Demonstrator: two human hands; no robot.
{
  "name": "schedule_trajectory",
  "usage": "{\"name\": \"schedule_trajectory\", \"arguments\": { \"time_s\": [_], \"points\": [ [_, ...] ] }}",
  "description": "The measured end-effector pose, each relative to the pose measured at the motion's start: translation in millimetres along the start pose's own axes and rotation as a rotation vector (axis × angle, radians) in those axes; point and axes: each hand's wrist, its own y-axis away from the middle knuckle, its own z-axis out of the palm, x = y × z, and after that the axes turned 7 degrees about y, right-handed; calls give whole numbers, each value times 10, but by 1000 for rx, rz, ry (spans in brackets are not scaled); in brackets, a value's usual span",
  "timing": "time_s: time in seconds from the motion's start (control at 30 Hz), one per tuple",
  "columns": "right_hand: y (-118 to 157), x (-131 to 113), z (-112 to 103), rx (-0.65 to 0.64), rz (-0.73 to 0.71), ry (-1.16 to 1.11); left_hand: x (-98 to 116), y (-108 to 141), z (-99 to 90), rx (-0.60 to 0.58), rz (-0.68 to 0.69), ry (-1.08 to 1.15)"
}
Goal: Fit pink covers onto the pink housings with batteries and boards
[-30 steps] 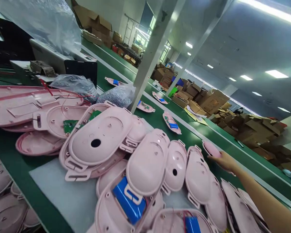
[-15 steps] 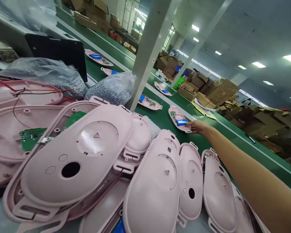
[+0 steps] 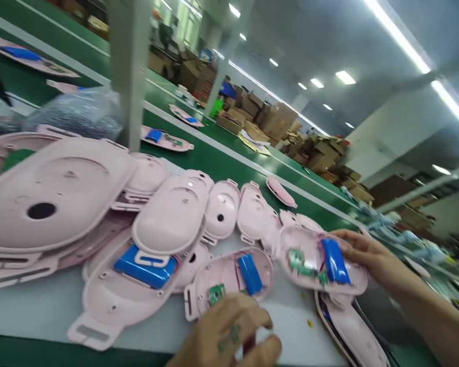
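My right hand grips the far edge of a pink plastic shell over the table's right side. Inside that shell lie a blue battery pack and small green circuit boards. At the bottom middle, my left hand is closed with curled fingers; something whitish shows between thumb and fingers, too blurred to name. Just beyond it, a second open shell lies on the table, its blue battery facing up. To the left rests another shell with a blue battery, partly under a closed pink cover.
Pink housings are piled along the left and back of the grey tabletop. Behind runs a green conveyor carrying several shells. A metal post stands at the back left. Cardboard boxes are stacked beyond.
My right hand has brought the open shell from the conveyor toward me, over the table. My left hand has come into view at the bottom. The camera has turned right.
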Motion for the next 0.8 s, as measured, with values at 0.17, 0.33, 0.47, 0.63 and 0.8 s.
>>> {"name": "schedule_trajectory", "arguments": {
  "time_s": [0.17, 0.33, 0.47, 0.63, 0.8],
  "points": [
    [804, 780, 333, -36, 47, -7, 200, -232, -87, -431, -169, -52],
    [887, 932, 481, 17, -130, 125, 288, -442, 158, -750, -148, -42],
    [807, 871, 503, 106, -254, 242, 175, -505, 348, -945, -197, -91],
    [713, 821, 662, 326, -352, 572, 90, -652, 436, -1084, -227, -123],
    [1029, 768, 474, 487, -431, 1003, -42, -757, 574, -1138, -220, -111]
  ]
}}
